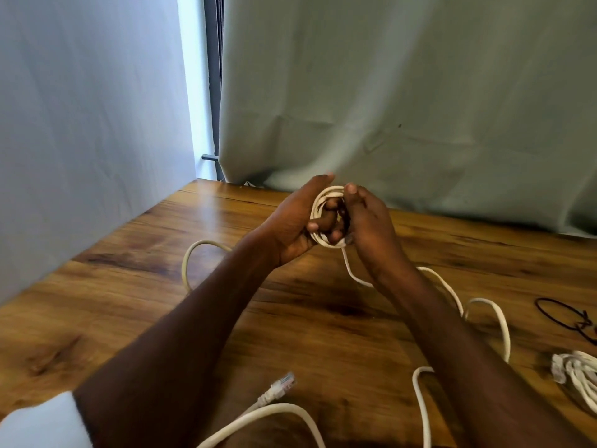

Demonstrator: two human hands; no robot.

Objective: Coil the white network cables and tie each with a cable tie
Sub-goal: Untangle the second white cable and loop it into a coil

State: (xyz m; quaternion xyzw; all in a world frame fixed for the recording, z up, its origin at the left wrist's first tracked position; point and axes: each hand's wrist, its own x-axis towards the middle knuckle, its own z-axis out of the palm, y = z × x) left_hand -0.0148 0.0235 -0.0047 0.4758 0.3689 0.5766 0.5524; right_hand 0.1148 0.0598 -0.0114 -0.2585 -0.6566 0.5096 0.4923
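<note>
Your coil (326, 215) could spring apart if either grip eases, since the loose cable tail (352, 273) hanging just below your fingers pulls on it. Your left hand (292, 221) cradles the coil, fingers (323, 223) curled through it; your right hand (368, 221) pinches its other side, both raised above the bench (129, 286).

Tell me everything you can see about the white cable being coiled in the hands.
The cable is thin, white and round, with a smooth plastic-looking jacket. Several small loops of it are wound into a coil held above the wooden table between the left hand and right hand. Its loose tail drops from the coil and trails in slack curves across the table. A clear plug lies near the front edge; whether it is this cable's is unclear.
</note>
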